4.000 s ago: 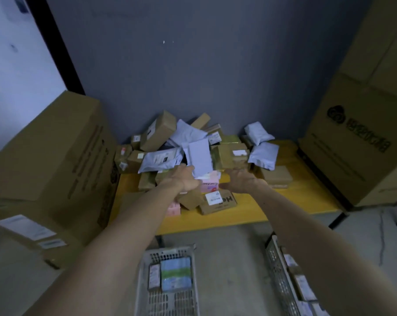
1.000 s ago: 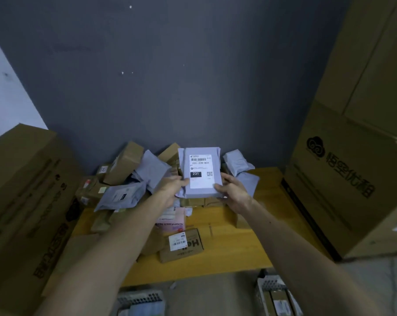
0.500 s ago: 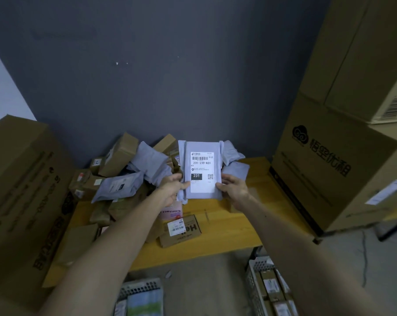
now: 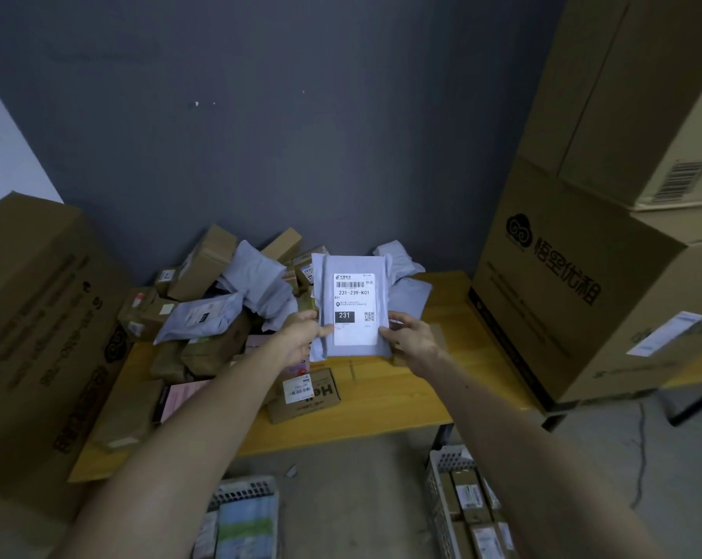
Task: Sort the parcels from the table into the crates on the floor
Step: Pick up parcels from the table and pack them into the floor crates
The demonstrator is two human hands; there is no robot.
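The left hand (image 4: 305, 336) pinches the lower left edge of a grey mailer (image 4: 351, 349), thumb on the front and fingers curled behind, and the right hand (image 4: 411, 340) grips the lower right edge the same way. Between them the grey mailer stands upright in the air above the table (image 4: 401, 397), its face turned to the camera. It is a flat, pale grey plastic bag with folded side flaps, and a white label (image 4: 354, 308) covers most of its front: a barcode at the top, the code 231-239-K01 beneath it, a black box reading 231, and a small QR code to the right of that. Behind and to the left of it, a pile of parcels (image 4: 228, 308) lies on the yellow table top, brown boxes mixed with more grey bags. Nearer the front edge sit a pink packet (image 4: 180, 397) and a brown box (image 4: 305, 395) with a white sticker. On the floor in front of the table stand two pale slotted crates. The left crate (image 4: 242, 488) holds a light blue and green package (image 4: 246, 526) and a smaller item beside it. The right crate (image 4: 450, 457) holds several labelled brown boxes (image 4: 470, 502) packed close together. Large cardboard cartons (image 4: 583, 276) flank the table on both sides.
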